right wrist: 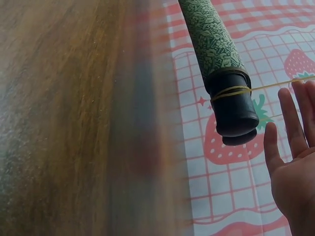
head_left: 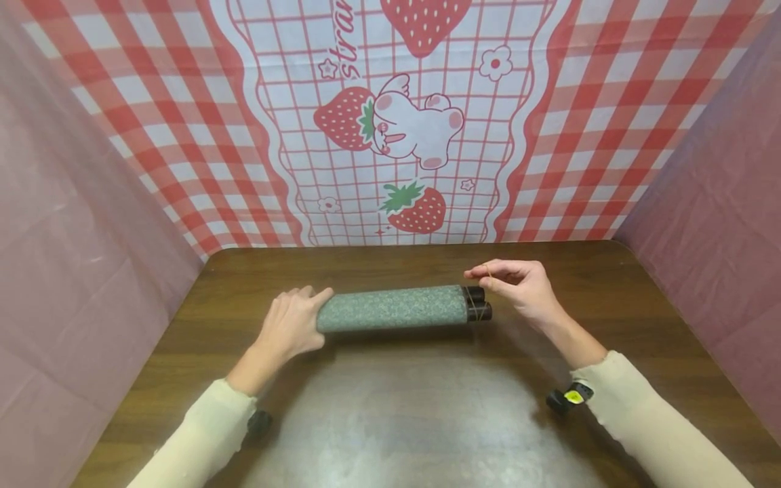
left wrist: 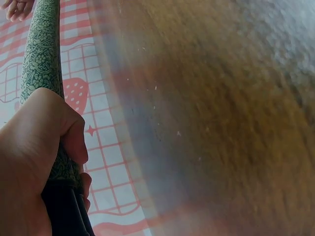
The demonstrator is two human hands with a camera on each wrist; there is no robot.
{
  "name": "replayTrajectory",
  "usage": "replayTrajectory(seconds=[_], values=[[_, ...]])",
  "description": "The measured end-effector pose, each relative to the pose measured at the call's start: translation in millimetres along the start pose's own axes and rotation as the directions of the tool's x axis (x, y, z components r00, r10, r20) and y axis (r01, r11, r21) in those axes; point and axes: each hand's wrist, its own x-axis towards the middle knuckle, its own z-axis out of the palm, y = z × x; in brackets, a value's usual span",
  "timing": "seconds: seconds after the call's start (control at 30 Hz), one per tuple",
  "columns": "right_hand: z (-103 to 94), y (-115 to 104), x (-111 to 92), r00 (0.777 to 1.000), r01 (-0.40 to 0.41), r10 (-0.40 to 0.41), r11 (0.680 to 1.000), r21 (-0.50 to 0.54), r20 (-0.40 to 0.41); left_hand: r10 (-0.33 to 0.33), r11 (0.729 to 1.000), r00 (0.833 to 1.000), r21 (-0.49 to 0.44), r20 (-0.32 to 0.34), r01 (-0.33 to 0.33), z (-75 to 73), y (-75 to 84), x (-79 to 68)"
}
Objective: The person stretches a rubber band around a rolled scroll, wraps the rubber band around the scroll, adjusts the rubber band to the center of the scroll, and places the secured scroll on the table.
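A rolled scroll [head_left: 393, 308], green with a pale floral pattern, lies crosswise in the head view, with two black roller ends [head_left: 478, 305] side by side on its right. My left hand [head_left: 295, 318] grips its left end; in the left wrist view the thumb and fingers curl round it. A thin yellow rubber band [right wrist: 231, 92] loops about the black ends and stretches away from them. My right hand [head_left: 521, 288] holds the stretched part between thumb and fingers, just beyond the ends. In the right wrist view, that hand's grip on the band is partly out of frame.
Beneath the scroll is a brown wooden table [head_left: 390, 407], with a shadow under the roll. A red-and-white strawberry-patterned cloth [head_left: 476, 203] stands behind it. Pink curtains [head_left: 720, 203] hang at both sides. Dark wrist devices [head_left: 567, 398] sit at the cuffs.
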Motion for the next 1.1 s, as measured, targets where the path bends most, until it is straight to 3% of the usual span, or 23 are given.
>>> replayTrajectory(seconds=[0.47,0.8,1.1], values=[[2.9,-0.7,-6.1,1.000,0.008,-0.009,0.997,-0.079,-0.007,0.000,1.000,1.000,-0.001,-0.007,0.000,1.5,2.2,1.5],[1.8,-5.5,-4.0,0.994,0.019,-0.030,0.994,-0.104,-0.107,0.029,1.000,0.999,0.000,-0.043,-0.029,0.7,4.2,1.7],[3.6,-7.6,-4.3,0.979,0.100,-0.127,0.981,-0.163,-0.160,0.052,0.999,0.998,0.017,-0.040,-0.051,-2.5,8.5,2.7]])
